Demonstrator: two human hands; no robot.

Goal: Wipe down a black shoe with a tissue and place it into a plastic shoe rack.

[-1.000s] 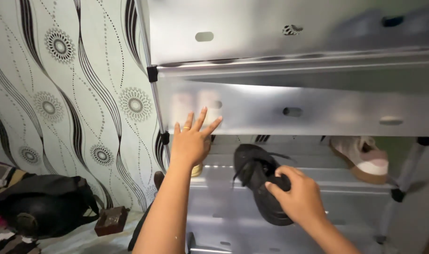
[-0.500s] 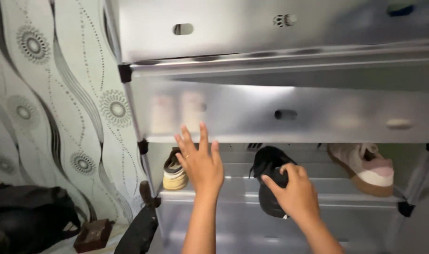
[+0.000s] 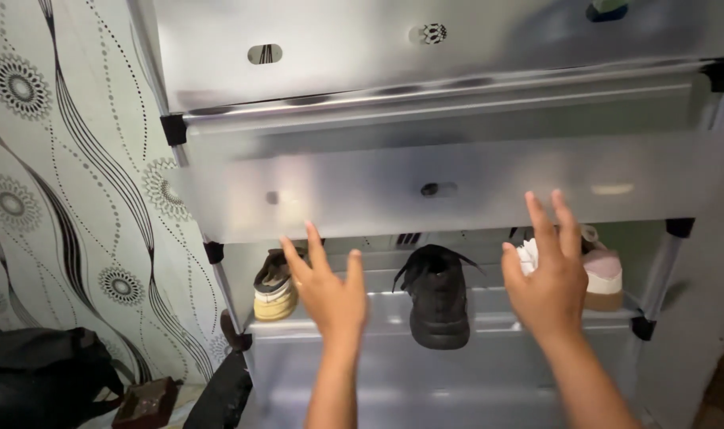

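A black lace-up shoe [image 3: 437, 294] stands alone on a shelf of a translucent plastic shoe cabinet [image 3: 425, 397], its toe pointing toward me. My left hand [image 3: 328, 282] is raised with fingers spread, its fingertips at the lower edge of a half-lifted frosted flap door [image 3: 457, 187]. My right hand [image 3: 548, 274] is also up with fingers apart, just right of the black shoe and in front of a beige and pink sneaker [image 3: 602, 274]. Neither hand holds anything.
A tan and cream shoe [image 3: 273, 286] sits at the shelf's left end. Patterned wallpaper [image 3: 68, 199] covers the wall on the left. A dark bag [image 3: 48, 373] and a small brown block [image 3: 143, 401] lie on the floor at the lower left.
My right hand let go of the black shoe, which now rests on the shelf, and moved up to the right with fingers spread. My left hand stayed near the flap's edge.
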